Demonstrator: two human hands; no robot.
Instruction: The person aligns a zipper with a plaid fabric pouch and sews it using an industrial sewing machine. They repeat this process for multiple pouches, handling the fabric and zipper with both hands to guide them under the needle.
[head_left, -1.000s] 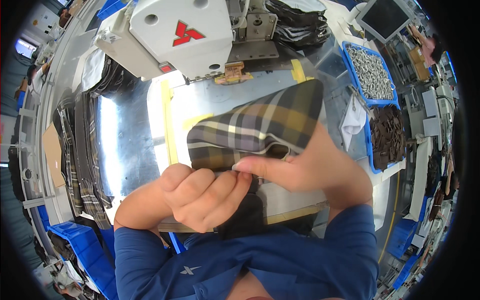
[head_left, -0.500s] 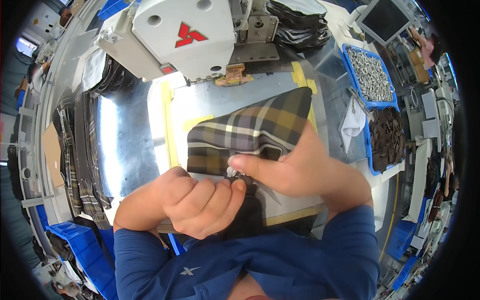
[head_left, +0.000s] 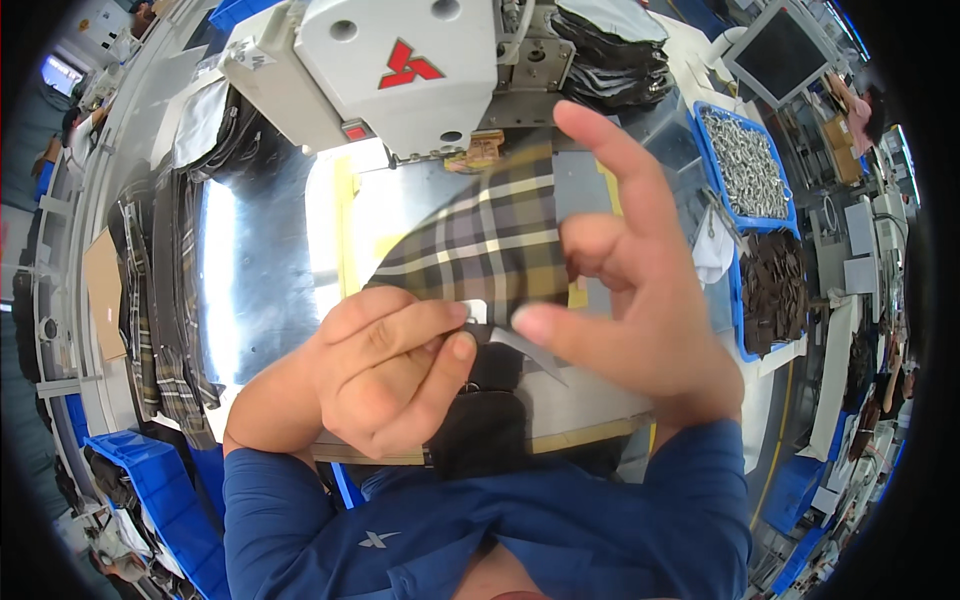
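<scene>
A plaid fabric piece (head_left: pixel 490 230) in brown, black and white is held up over the worktable. My left hand (head_left: pixel 390 370) is closed on its near edge, pinching between thumb and fingers. At that pinch a small silvery metal fitting (head_left: pixel 477 311) and a dark tab show. My right hand (head_left: pixel 640 270) is on the fabric's right side, index finger and thumb spread wide, the other fingers curled near the cloth. A pointed grey sliver (head_left: pixel 535 360), like a blade, sticks out below the right thumb; what holds it is hidden.
A white sewing machine head (head_left: pixel 400 80) stands ahead. To the right are a blue tray of metal rings (head_left: pixel 745 165), a tray of brown tabs (head_left: pixel 772 285) and a white cloth (head_left: pixel 713 250). Plaid pieces (head_left: pixel 150 300) hang at left, above a blue bin (head_left: pixel 160 510).
My right hand has let go of the fabric's near edge and spread its fingers. The folded fabric now lies flatter, its plaid face showing. My left hand keeps its pinch.
</scene>
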